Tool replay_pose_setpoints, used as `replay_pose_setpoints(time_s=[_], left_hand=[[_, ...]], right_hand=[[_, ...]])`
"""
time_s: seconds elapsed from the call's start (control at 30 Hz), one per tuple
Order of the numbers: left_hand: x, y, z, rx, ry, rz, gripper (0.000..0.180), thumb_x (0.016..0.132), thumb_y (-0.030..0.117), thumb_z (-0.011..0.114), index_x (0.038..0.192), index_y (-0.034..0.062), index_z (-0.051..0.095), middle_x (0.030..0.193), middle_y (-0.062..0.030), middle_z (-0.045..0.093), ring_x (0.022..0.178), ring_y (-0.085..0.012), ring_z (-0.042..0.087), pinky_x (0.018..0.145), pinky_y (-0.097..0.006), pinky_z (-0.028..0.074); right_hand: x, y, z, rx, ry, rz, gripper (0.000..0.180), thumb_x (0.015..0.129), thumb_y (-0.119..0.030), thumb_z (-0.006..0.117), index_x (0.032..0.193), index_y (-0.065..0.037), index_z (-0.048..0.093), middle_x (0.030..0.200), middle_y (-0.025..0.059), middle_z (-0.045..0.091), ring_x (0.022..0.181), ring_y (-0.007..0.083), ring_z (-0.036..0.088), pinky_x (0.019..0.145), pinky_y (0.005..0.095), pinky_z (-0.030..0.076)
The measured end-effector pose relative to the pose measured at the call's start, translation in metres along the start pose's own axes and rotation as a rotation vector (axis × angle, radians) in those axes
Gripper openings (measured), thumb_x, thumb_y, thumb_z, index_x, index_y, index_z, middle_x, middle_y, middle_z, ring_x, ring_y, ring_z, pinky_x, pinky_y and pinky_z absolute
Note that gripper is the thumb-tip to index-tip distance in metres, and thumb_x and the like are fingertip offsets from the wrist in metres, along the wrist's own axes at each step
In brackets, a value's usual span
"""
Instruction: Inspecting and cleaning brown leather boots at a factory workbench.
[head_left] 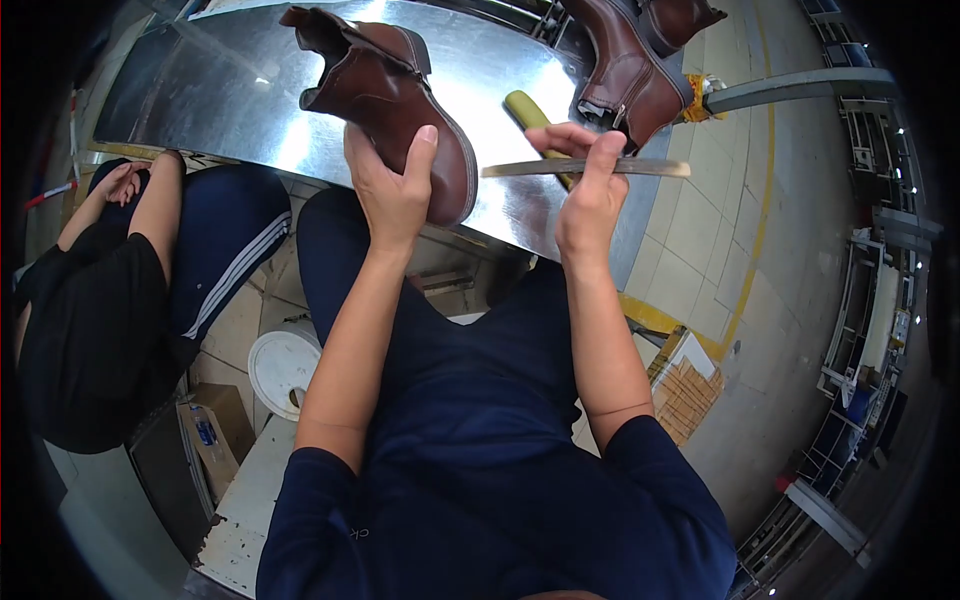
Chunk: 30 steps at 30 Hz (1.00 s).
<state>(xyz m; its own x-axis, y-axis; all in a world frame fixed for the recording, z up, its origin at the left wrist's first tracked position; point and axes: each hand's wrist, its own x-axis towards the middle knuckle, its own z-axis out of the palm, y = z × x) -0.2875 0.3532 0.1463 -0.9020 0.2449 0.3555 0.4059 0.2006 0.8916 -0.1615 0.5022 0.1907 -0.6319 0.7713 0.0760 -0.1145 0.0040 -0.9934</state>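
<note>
My left hand (388, 190) is closed round the front part of a brown leather ankle boot (385, 100), which is tilted over the metal table with its toe toward me. The boot's shaft opening points to the far left. Right of it, my right hand (592, 195) grips a thin, slightly curved strip (520, 169), greyish along its length with pale ends. The strip lies roughly level, its left end close to the boot's toe but apart from it. Behind my right fingers an olive-green rod-shaped thing (522, 108) rests on the table, partly hidden by the hand.
More brown boots (635, 75) stand at the table's (235, 75) far right. A grey metal bar (800, 88) with yellow wrapping reaches in from the right. At my left sits another person (105, 310), hands on their lap. A white lidded bucket (280, 365) stands beside my left leg.
</note>
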Motion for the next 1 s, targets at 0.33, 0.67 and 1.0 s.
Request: replay_pose_setpoints(time_s=[0.33, 0.67, 1.0], left_hand=[[-0.003, -0.004, 0.022, -0.095, -0.015, 0.041, 0.083, 0.086, 0.017, 0.077, 0.156, -0.0021, 0.036, 0.158, -0.0311, 0.037, 0.142, -0.0443, 0.046, 0.115, -0.045, 0.041], [0.0, -0.001, 0.03, -0.019, -0.053, 0.105, 0.08, 0.086, 0.016, 0.077, 0.156, 0.0032, 0.04, 0.16, -0.03, 0.036, 0.146, -0.0441, 0.041, 0.119, -0.047, 0.036], [-0.001, 0.0, 0.033, -0.027, -0.104, 0.059, 0.082, 0.087, 0.013, 0.079, 0.154, -0.0066, 0.037, 0.158, -0.0265, 0.039, 0.146, -0.0379, 0.04, 0.121, -0.043, 0.031]], right_hand=[[-0.022, 0.008, 0.014, -0.173, -0.017, -0.436, 0.031, 0.106, -0.029, 0.063, 0.1, 0.001, 0.07, 0.082, 0.0091, 0.071, 0.067, 0.0143, 0.067, 0.06, 0.0274, 0.053], [-0.02, 0.017, 0.012, -0.341, 0.006, -0.283, 0.03, 0.106, -0.026, 0.064, 0.099, 0.002, 0.071, 0.083, 0.0083, 0.072, 0.071, 0.0138, 0.071, 0.065, 0.0267, 0.057], [-0.005, 0.039, 0.007, -0.239, -0.041, -0.147, 0.02, 0.103, -0.019, 0.067, 0.103, -0.001, 0.075, 0.082, 0.0074, 0.075, 0.074, 0.0131, 0.072, 0.067, 0.0257, 0.057]])
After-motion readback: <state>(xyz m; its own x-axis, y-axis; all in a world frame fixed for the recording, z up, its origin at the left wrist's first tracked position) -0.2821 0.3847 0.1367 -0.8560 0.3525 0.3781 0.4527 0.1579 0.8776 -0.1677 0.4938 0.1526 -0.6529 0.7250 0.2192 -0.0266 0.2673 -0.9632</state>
